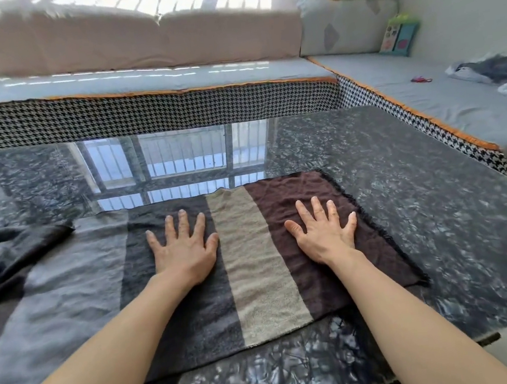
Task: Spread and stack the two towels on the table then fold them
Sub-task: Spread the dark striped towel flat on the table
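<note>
A striped towel (252, 254) with grey, charcoal, beige and dark brown bands lies spread flat on the glossy dark marble table (418, 190). My left hand (184, 249) rests palm down with fingers apart on its charcoal band. My right hand (324, 234) presses flat, fingers apart, on the brown band near the fringed right edge. A second, dark grey towel (5, 252) lies bunched at the table's left; part of it is hidden past the frame edge. Whether it runs under the striped towel I cannot tell.
A grey sofa with a houndstooth skirt and orange trim (174, 109) runs along the table's far side and down the right. On its right seat lie crumpled clothes (496, 72) and a small red item (421, 79). A colourful book (398, 36) leans in the corner.
</note>
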